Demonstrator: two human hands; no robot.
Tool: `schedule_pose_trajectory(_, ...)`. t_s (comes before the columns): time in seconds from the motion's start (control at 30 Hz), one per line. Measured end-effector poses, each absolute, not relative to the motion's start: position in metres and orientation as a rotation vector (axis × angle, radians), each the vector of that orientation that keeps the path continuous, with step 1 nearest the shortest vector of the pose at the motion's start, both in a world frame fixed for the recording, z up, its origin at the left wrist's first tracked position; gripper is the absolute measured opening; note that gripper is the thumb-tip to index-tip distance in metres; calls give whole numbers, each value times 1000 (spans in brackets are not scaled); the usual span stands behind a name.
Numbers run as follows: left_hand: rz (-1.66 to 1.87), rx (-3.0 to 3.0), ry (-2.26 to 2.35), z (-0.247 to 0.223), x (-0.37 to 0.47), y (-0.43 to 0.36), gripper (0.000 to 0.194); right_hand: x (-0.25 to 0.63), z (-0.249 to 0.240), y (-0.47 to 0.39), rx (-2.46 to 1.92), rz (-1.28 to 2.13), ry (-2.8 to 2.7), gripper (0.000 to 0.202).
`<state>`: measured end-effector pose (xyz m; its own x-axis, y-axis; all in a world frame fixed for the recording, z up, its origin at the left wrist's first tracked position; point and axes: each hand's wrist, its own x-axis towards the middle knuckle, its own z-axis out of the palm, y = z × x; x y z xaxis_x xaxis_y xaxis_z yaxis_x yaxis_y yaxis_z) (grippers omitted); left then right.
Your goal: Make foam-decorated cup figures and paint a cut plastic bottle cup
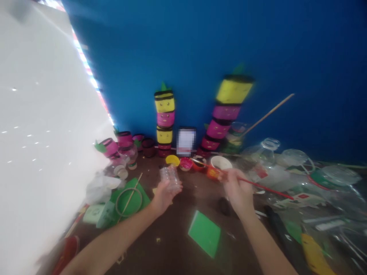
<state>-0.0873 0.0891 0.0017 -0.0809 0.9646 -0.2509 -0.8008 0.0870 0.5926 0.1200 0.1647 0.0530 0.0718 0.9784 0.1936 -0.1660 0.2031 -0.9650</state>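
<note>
My left hand (164,196) is closed around a small, clear, ridged plastic piece, like a cut section of bottle (170,177), holding it up over the brown table. Between the fingers of my right hand (237,191) is a thin red-handled paintbrush (266,188); the handle's end points right. Its front end reaches left over a small cup with dark contents (200,163). Beside that cup are a pink paint cup (186,163) and a yellow one (172,160). Close to my right hand stand a white-rimmed cup (221,163) and an orange container (212,172). Motion blurs the fingers.
Yellow-and-pink stacked containers with faces (165,118) stand against the blue wall, with a taller leaning stack (225,114) to the right. Clear plastic bottles (269,152) crowd the right side. Green paper (205,233) lies in front; a ring (129,202) lies left.
</note>
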Motion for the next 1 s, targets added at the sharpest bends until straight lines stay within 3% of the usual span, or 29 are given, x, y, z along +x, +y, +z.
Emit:
schedule_pose_trajectory(0.3, 1479, 376, 668, -1, -86, 89, 46, 115, 75, 177, -1252, 330, -1882, 22)
schedule_pose_trajectory(1.0, 1472, 447, 662, -7, -86, 87, 42, 107, 58, 175, -1227, 268, -2024, 25)
